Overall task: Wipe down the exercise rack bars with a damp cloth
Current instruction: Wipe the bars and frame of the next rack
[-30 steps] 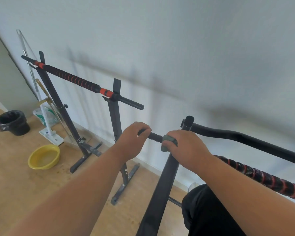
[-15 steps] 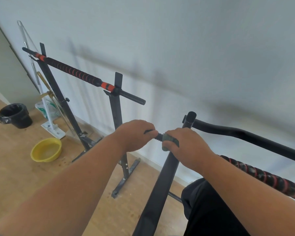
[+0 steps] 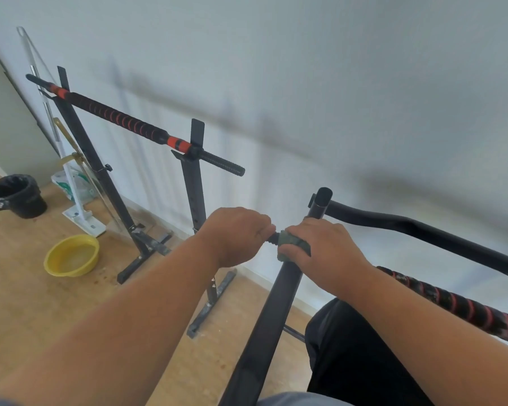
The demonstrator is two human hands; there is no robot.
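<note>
room: pale wall, wood floor, yellow basin beside the far rack.
left hand: curled round the near bar's end.
right hand: pressed a green cloth round the near bar.
progress: judged early; wrapped length and far bar seemingly left.

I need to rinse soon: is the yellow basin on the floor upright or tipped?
Upright. The yellow basin sits flat on the floor with its round rim facing up; whether it holds water, I cannot tell.
</note>
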